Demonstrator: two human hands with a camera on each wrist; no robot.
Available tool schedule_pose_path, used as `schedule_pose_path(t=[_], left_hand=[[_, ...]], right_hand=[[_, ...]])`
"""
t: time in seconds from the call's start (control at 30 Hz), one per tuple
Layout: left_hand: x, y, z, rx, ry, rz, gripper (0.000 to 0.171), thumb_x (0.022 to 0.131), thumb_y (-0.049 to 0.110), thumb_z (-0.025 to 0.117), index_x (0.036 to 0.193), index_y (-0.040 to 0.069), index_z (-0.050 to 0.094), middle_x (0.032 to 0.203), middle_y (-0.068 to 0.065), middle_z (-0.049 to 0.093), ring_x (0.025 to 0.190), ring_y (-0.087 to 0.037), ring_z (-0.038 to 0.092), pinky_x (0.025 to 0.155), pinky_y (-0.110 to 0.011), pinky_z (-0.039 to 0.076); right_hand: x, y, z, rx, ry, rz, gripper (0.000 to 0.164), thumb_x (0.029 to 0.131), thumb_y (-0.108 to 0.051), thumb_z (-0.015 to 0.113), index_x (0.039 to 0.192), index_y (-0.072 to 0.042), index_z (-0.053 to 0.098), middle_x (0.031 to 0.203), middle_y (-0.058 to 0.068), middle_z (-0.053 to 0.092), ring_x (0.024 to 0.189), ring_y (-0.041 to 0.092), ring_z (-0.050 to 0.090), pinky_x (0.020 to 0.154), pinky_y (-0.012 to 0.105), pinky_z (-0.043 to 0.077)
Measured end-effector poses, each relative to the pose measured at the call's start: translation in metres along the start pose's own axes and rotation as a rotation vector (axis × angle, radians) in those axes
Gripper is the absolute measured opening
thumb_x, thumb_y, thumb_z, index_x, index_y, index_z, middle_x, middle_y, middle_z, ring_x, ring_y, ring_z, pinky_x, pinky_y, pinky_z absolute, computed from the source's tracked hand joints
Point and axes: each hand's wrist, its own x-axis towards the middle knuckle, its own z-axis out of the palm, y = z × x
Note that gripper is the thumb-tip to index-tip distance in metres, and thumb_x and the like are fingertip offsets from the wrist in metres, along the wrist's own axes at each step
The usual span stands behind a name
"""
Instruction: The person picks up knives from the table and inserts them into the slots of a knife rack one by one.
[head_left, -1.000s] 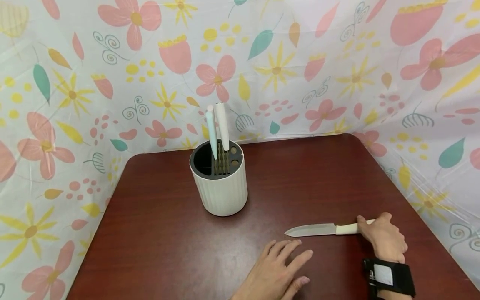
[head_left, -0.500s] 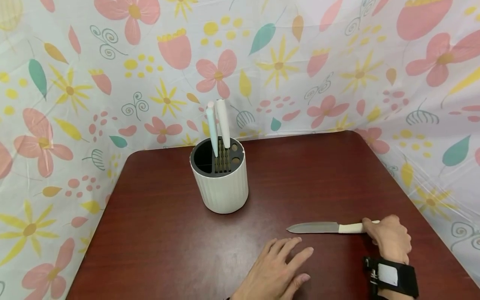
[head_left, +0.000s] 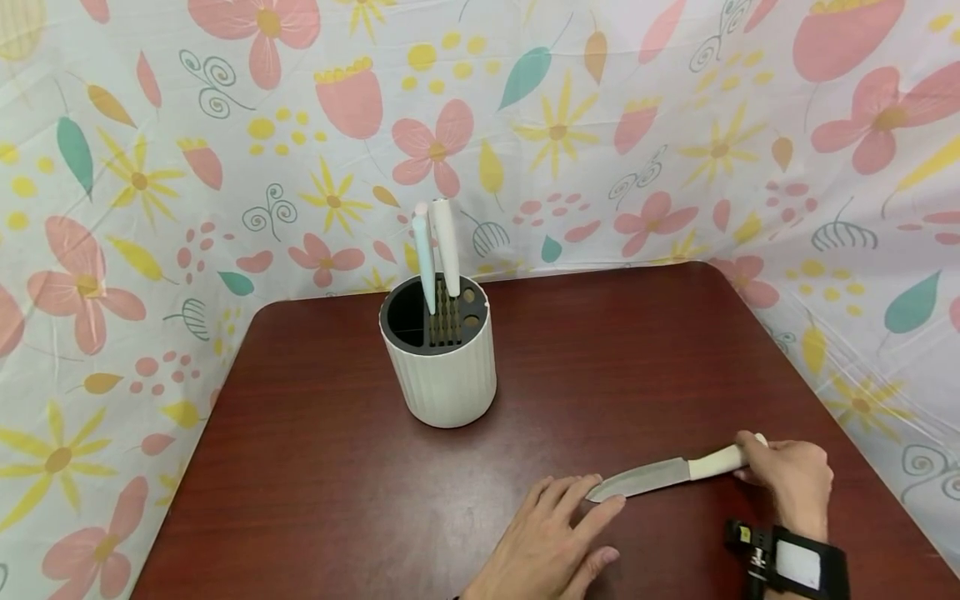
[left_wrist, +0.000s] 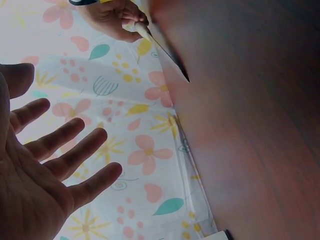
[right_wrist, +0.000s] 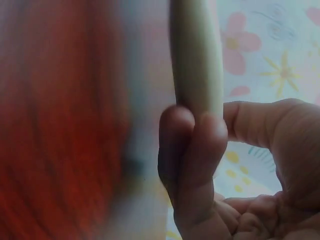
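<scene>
A kitchen knife (head_left: 648, 477) with a cream handle is in my right hand (head_left: 795, 479), at the right of the table. Thumb and fingers pinch the handle (right_wrist: 197, 60) near its end, as the right wrist view shows. Its blade points left, and the left wrist view has the handle raised and the tip low over the tabletop. My left hand (head_left: 551, 537) is spread with relaxed fingers and holds nothing. From the head view, the knife's tip appears right by its fingertips; in the left wrist view, the knife (left_wrist: 142, 30) is apart from them.
Farther back stands a white ribbed knife block (head_left: 450, 387) with a black slotted top. A light blue handle (head_left: 424, 262) and a white handle (head_left: 446, 250) stick up from it. Flowered cloth (head_left: 555, 167) hangs behind the dark red-brown table (head_left: 315, 467).
My right hand has moved slightly right and turned with the knife. The blade now slants, its tip nearer my left hand, which has stayed in place.
</scene>
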Motion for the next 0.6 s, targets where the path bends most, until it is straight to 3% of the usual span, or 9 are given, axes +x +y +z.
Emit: schedule_pose_path(t=[0.1, 0.17, 0.3, 0.37, 0.43, 0.53, 0.6], left_hand=[[0.000, 0.000, 0.000, -0.005, 0.005, -0.003, 0.045, 0.108, 0.046, 0.039, 0.147, 0.025, 0.047, 0.145, -0.002, 0.052, 0.128, -0.015, 0.054, 0.107, -0.034, 0.046], [0.000, 0.000, -0.001, -0.004, 0.010, -0.003, 0.045, 0.108, 0.046, 0.039, 0.147, 0.025, 0.047, 0.145, -0.002, 0.053, 0.128, -0.015, 0.054, 0.108, -0.034, 0.045], [0.001, 0.000, -0.001, 0.013, 0.033, 0.006, 0.045, 0.108, 0.045, 0.040, 0.147, 0.024, 0.048, 0.143, -0.002, 0.053, 0.127, -0.016, 0.055, 0.108, -0.034, 0.045], [0.001, -0.001, -0.001, 0.020, 0.054, 0.012, 0.044, 0.108, 0.045, 0.040, 0.146, 0.024, 0.049, 0.142, -0.001, 0.054, 0.126, -0.015, 0.056, 0.107, -0.034, 0.046], [0.001, -0.001, 0.000, 0.030, 0.077, 0.018, 0.044, 0.108, 0.045, 0.040, 0.145, 0.024, 0.051, 0.142, -0.001, 0.055, 0.125, -0.015, 0.057, 0.106, -0.033, 0.047], [0.001, -0.002, -0.001, 0.033, 0.109, 0.025, 0.043, 0.107, 0.044, 0.041, 0.143, 0.022, 0.052, 0.141, -0.002, 0.056, 0.124, -0.015, 0.057, 0.105, -0.033, 0.047], [0.001, -0.002, -0.001, 0.043, 0.125, 0.029, 0.043, 0.107, 0.043, 0.042, 0.143, 0.022, 0.053, 0.141, -0.002, 0.056, 0.124, -0.015, 0.058, 0.104, -0.033, 0.047]], right_hand=[[0.000, 0.001, -0.004, 0.199, -0.130, 0.054, 0.059, 0.094, -0.041, 0.066, 0.120, 0.011, 0.066, 0.066, -0.006, 0.068, 0.060, 0.007, 0.070, 0.063, 0.026, 0.059], [0.002, 0.002, -0.009, 0.323, -0.229, 0.084, 0.072, 0.096, -0.041, 0.066, 0.140, 0.013, 0.046, 0.090, -0.005, 0.065, 0.065, 0.009, 0.072, 0.068, 0.032, 0.063], [0.006, 0.006, -0.018, 0.391, -0.395, 0.105, 0.088, 0.097, -0.050, 0.063, 0.155, 0.005, 0.027, 0.098, -0.010, 0.064, 0.077, 0.010, 0.076, 0.064, 0.033, 0.061], [0.008, 0.011, -0.022, 0.409, -0.469, 0.088, 0.076, 0.096, -0.052, 0.064, 0.152, -0.008, 0.036, 0.093, -0.018, 0.068, 0.082, 0.010, 0.077, 0.052, 0.031, 0.055], [0.008, 0.016, -0.025, 0.486, -0.534, 0.059, 0.052, 0.098, -0.045, 0.065, 0.138, -0.017, 0.048, 0.103, -0.022, 0.065, 0.087, 0.010, 0.078, 0.054, 0.032, 0.056], [0.009, 0.021, -0.026, 0.654, -0.607, 0.010, 0.012, 0.101, -0.029, 0.065, 0.109, -0.022, 0.059, 0.109, -0.019, 0.065, 0.092, 0.010, 0.077, 0.072, 0.031, 0.063], [0.009, 0.024, -0.025, 0.788, -0.649, -0.041, 0.004, 0.102, -0.017, 0.062, 0.101, -0.019, 0.059, 0.112, -0.012, 0.065, 0.095, 0.011, 0.076, 0.087, 0.036, 0.062]])
